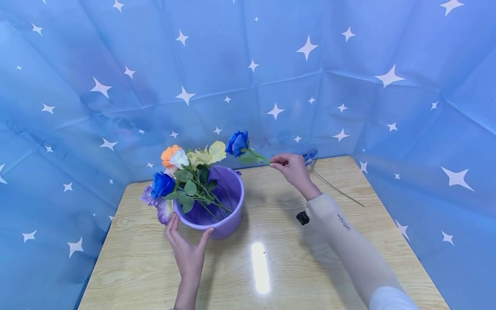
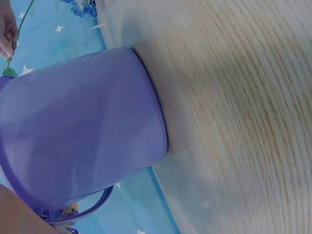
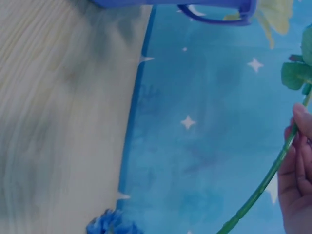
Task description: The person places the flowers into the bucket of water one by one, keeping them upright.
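Observation:
A purple bucket stands on the table, holding several artificial flowers that lean to its left. Among them are a blue rose, an orange flower, a white one and yellow blooms. My left hand grips the near left of the bucket's rim, thumb and fingers spread along it. To the right of the bucket, my right hand pinches the green stem of another blue rose. Its bloom points left, above rim height.
A blue flower with a long thin stem lies at the table's back right. Behind the wooden table hangs a blue cloth with white stars. A small black object sits at my right wrist.

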A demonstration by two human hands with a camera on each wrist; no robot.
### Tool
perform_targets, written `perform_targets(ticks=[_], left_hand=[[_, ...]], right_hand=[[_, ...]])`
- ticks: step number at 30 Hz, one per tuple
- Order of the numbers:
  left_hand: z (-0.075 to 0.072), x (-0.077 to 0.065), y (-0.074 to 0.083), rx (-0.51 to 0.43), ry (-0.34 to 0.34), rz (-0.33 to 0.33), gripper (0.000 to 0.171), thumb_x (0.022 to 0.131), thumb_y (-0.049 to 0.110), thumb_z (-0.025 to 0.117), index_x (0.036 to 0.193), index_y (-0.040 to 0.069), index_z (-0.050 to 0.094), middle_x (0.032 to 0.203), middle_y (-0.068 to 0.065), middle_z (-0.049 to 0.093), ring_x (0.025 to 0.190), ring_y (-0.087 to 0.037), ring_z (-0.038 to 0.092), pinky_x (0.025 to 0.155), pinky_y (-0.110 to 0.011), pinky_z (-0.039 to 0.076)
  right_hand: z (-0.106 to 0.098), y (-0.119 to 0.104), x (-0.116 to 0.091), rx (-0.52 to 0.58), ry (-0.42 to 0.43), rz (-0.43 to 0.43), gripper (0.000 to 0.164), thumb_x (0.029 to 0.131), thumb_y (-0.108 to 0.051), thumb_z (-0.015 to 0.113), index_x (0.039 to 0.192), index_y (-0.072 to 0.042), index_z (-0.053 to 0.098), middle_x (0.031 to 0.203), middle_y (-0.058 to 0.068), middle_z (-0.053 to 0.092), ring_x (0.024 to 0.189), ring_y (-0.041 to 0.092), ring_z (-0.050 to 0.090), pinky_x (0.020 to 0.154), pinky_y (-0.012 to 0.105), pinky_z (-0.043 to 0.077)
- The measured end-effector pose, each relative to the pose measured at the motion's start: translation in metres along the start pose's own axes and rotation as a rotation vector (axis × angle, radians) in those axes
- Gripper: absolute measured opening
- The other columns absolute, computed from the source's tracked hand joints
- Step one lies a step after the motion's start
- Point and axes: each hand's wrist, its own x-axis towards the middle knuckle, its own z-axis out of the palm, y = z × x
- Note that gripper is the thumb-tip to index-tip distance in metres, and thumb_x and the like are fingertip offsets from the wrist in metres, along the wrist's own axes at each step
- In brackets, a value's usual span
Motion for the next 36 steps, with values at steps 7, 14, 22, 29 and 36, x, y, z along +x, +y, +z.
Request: perform_targets(ticks=[7,14,22,29,36], left_hand=[[0.000,0.000,0.000,0.002,-0.003,-0.005,0.110,0.063,0.025,0.094,0.151,0.001,0.031,0.151,-0.017,0.035,0.140,-0.036,0.038,0.127,-0.029,0.027],[0.000,0.000,0.000,0.007,0.000,-0.001,0.110,0.063,0.025,0.094,0.150,0.000,0.031,0.151,-0.017,0.035,0.139,-0.037,0.038,0.126,-0.030,0.028],[0.000,0.000,0.001,0.003,0.000,-0.010,0.111,0.063,0.024,0.094,0.151,0.000,0.031,0.151,-0.018,0.035,0.139,-0.038,0.039,0.126,-0.024,0.026],[-0.001,0.000,0.002,0.004,-0.003,-0.015,0.111,0.063,0.025,0.094,0.151,0.000,0.031,0.151,-0.018,0.036,0.139,-0.038,0.039,0.126,-0.026,0.026],[-0.001,0.001,0.002,-0.004,-0.001,-0.009,0.111,0.063,0.024,0.094,0.150,-0.001,0.031,0.151,-0.018,0.036,0.140,-0.036,0.038,0.127,-0.028,0.026]], right_hand=[[0.008,-0.020,0.011,0.053,-0.014,0.005,0.013,0.090,-0.015,0.074,0.102,-0.010,0.077,0.094,0.009,0.078,0.080,0.021,0.070,0.066,0.029,0.057],[0.015,-0.041,0.021,0.096,-0.012,-0.019,0.013,0.089,-0.016,0.075,0.100,-0.010,0.078,0.094,0.009,0.078,0.079,0.024,0.070,0.061,0.024,0.054],[0.023,-0.067,0.029,0.131,-0.023,-0.074,0.013,0.090,-0.015,0.074,0.101,-0.010,0.078,0.096,0.009,0.077,0.078,0.023,0.070,0.063,0.024,0.055],[0.036,-0.088,0.033,0.161,-0.020,-0.147,0.012,0.089,-0.015,0.075,0.099,-0.008,0.078,0.094,0.007,0.077,0.074,0.015,0.068,0.064,0.025,0.058],[0.052,-0.107,0.028,0.219,-0.040,-0.192,0.012,0.088,-0.013,0.075,0.098,-0.007,0.078,0.094,0.008,0.077,0.073,0.014,0.068,0.064,0.021,0.058]])
